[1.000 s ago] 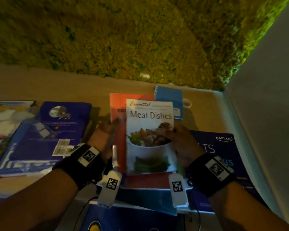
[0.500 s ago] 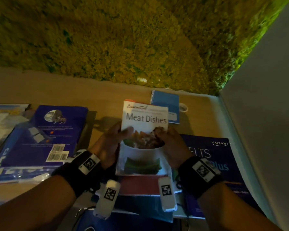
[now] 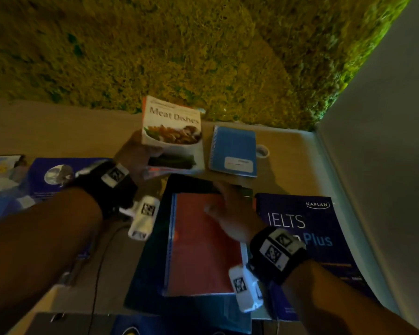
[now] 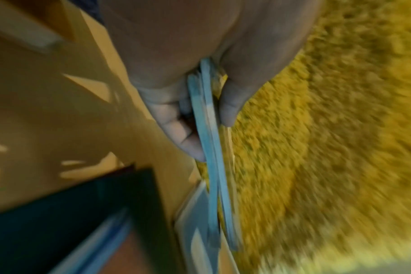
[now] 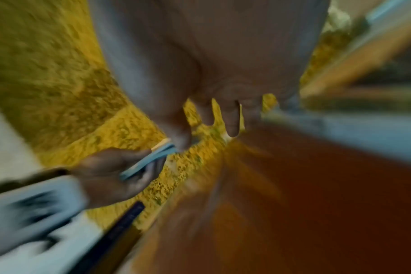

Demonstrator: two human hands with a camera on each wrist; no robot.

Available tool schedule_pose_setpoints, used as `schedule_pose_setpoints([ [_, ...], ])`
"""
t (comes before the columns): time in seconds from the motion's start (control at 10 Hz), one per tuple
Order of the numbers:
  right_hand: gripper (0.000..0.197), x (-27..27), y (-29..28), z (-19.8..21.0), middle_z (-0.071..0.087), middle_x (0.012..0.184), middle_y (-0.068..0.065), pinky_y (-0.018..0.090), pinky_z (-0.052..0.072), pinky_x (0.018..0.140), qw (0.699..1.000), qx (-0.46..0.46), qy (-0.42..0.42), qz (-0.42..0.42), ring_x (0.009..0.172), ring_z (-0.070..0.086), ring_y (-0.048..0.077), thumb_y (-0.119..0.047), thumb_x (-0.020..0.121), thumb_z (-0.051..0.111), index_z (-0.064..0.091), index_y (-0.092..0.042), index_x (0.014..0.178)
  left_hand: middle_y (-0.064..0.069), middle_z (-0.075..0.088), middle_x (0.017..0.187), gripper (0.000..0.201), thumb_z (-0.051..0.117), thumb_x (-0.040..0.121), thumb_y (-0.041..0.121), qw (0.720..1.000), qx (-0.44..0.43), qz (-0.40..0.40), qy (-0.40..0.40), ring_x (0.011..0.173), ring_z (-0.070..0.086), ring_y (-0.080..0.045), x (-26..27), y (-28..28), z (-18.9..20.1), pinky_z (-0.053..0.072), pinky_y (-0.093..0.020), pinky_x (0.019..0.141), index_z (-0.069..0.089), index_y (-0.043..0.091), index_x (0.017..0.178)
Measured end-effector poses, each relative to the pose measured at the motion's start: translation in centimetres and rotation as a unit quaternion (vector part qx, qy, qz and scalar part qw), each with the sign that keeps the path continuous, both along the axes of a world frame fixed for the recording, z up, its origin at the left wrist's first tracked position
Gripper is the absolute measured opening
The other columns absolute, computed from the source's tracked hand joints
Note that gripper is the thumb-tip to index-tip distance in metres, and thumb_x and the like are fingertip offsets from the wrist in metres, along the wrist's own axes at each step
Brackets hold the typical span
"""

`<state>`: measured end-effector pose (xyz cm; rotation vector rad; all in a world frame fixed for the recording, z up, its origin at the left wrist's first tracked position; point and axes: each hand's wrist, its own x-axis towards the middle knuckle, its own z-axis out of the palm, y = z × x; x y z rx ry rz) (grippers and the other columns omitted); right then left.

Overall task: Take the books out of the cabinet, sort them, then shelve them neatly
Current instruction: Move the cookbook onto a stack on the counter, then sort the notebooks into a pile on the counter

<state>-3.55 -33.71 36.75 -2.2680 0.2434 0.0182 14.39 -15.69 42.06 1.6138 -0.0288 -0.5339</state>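
Note:
My left hand (image 3: 140, 155) grips the "Meat Dishes" cookbook (image 3: 173, 131) together with a thin orange book behind it, lifted off the shelf board and tilted toward the back. In the left wrist view the thumb and fingers pinch the books' edges (image 4: 209, 129). My right hand (image 3: 230, 211) hovers with relaxed fingers over a red spiral notebook (image 3: 198, 250), which lies on a dark blue book (image 3: 150, 274). In the right wrist view the fingers (image 5: 231, 120) are spread and hold nothing; that view is blurred.
A blue spiral notebook (image 3: 234, 151) and a roll of tape (image 3: 262, 151) lie at the back. A Kaplan IELTS book (image 3: 307, 238) lies at the right beside the white side wall (image 3: 373, 165). Blue books (image 3: 51, 180) lie at the left. A mossy yellow-green panel (image 3: 179, 44) forms the back.
The left hand has lifted the cookbook and the orange book up and back off the pile. The right hand let go of them and now hovers over the uncovered red notebook.

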Motion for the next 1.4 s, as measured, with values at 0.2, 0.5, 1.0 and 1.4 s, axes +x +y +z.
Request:
schedule_pose_setpoints([
  [0.2,0.073,-1.6,0.8,-1.1,0.012,0.170,-0.003,0.053,0.007,0.126,0.991,-0.095,0.089,0.018,0.159,0.001,0.021,-0.056,0.097,0.055,0.025,-0.033,0.160,-0.014,0.058,0.120,0.044,0.060,0.096,0.003,0.997,0.077,-0.010,-0.021,0.089,0.062,-0.029,6.2,-2.4,0.0,0.058,-0.033,0.062,0.050,0.015,0.137],
  [0.5,0.077,-1.5,0.7,-1.8,0.015,0.169,-0.003,0.052,0.003,0.127,0.994,-0.076,0.074,0.010,0.159,0.001,0.021,-0.056,0.090,0.057,0.028,-0.033,0.157,-0.033,0.043,0.143,0.063,0.073,0.090,0.017,0.925,0.362,-0.034,-0.110,0.131,0.042,-0.049,6.6,-3.8,-2.4,0.040,-0.049,0.104,0.042,-0.007,0.139],
  [1.0,0.038,-2.4,-0.2,0.8,0.062,0.138,0.007,0.053,0.050,0.108,0.957,0.260,-0.051,-0.122,0.128,0.060,0.025,-0.034,0.087,0.070,0.063,-0.044,0.124,-0.013,0.032,0.151,0.106,0.086,0.061,0.055,0.793,0.438,-0.318,-0.277,0.138,0.036,-0.035,-6.9,-0.6,-3.0,0.042,-0.048,0.109,0.038,0.021,0.148],
  [1.4,0.018,-5.5,-1.3,1.4,0.076,0.097,-0.004,0.034,0.058,0.079,0.916,0.362,0.064,-0.162,0.091,0.074,0.015,-0.026,0.101,0.064,0.066,-0.018,0.117,-0.017,0.066,0.086,0.039,0.066,0.079,-0.017,0.986,0.017,-0.078,-0.146,0.070,0.066,-0.023,-5.5,-0.4,1.0,0.054,-0.032,0.065,0.062,0.018,0.096],
])
